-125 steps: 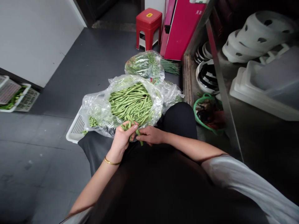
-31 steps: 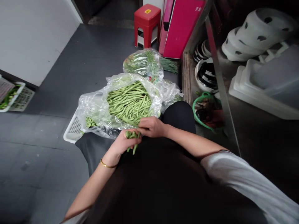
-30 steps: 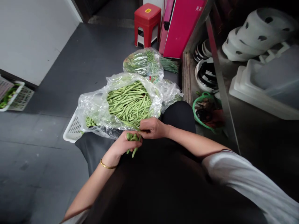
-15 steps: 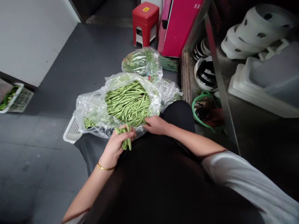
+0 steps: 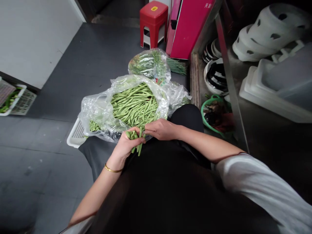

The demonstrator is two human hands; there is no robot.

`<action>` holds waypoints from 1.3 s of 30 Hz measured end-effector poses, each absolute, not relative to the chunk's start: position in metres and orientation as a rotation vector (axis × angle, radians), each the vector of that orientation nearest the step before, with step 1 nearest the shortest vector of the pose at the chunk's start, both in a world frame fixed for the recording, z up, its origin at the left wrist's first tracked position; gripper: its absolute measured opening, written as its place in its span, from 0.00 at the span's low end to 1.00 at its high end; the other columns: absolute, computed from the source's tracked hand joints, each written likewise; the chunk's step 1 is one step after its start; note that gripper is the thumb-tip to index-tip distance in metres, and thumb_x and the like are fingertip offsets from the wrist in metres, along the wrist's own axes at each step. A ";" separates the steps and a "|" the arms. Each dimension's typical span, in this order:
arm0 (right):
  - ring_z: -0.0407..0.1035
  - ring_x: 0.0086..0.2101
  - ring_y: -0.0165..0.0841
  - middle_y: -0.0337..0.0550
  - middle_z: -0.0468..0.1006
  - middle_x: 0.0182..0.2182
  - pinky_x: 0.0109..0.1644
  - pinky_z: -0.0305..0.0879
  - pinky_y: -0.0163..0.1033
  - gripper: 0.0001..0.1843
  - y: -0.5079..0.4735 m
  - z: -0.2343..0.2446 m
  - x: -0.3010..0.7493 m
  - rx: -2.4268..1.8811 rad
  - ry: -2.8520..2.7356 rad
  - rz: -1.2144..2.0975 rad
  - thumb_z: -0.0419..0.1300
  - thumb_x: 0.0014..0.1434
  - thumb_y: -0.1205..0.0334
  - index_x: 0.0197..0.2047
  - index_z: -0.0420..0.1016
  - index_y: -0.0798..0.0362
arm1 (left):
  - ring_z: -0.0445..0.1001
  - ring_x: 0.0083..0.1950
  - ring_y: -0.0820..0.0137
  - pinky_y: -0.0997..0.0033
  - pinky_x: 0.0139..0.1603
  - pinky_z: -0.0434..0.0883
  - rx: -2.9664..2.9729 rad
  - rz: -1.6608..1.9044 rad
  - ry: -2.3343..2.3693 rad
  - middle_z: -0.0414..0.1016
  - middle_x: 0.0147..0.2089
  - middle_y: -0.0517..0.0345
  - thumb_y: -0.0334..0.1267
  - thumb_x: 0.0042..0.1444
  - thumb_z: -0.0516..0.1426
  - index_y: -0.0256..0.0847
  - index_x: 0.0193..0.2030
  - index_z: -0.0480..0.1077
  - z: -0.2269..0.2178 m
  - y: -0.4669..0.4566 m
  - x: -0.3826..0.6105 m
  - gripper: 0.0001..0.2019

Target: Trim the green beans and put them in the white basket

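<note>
A clear plastic bag (image 5: 97,112) full of long green beans (image 5: 134,105) rests on a white perforated basket (image 5: 75,133) in front of my knees. My left hand (image 5: 125,146), with a gold bangle on the wrist, is closed around a small bunch of green beans (image 5: 136,139) whose ends stick out above and below the fingers. My right hand (image 5: 159,129) sits at the bag's near edge, fingers pinched on a bean at the top of that bunch, touching the left hand.
A second bag of greens (image 5: 147,63) lies behind the first. A red stool (image 5: 153,21) and a pink cabinet (image 5: 188,27) stand beyond. A green basket (image 5: 214,115), stacked bowls (image 5: 215,76) and white trays (image 5: 273,87) are on the right. A white basket (image 5: 14,99) is at far left.
My right hand has come back from the bag's edge to the bunch, bringing a bean. My left hand has lifted slightly toward the bag, still gripping its beans.
</note>
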State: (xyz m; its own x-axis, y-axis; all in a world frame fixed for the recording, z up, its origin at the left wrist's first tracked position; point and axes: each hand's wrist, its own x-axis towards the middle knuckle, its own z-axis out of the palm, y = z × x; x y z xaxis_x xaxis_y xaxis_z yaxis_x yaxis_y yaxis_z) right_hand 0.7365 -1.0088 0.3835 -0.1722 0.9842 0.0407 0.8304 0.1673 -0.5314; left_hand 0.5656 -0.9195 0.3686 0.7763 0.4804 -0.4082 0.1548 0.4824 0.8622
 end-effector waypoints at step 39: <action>0.71 0.37 0.37 0.52 0.77 0.37 0.38 0.63 0.38 0.12 -0.937 0.341 0.729 -2.183 -2.020 0.605 0.50 0.59 0.64 0.38 0.74 0.59 | 0.55 0.16 0.81 0.82 0.15 0.53 0.617 0.250 0.671 0.54 0.17 0.68 0.32 0.44 0.62 0.38 0.27 0.61 0.357 -0.904 0.554 0.11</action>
State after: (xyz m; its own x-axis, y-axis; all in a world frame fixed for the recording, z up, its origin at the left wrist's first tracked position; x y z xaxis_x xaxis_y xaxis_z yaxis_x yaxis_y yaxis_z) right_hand 0.7292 -0.9367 0.3411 0.0373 0.9759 -0.2152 0.9335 -0.1109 -0.3410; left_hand 0.5538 -0.9036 0.3569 0.7621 0.4066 -0.5039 -0.0222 0.7942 0.6073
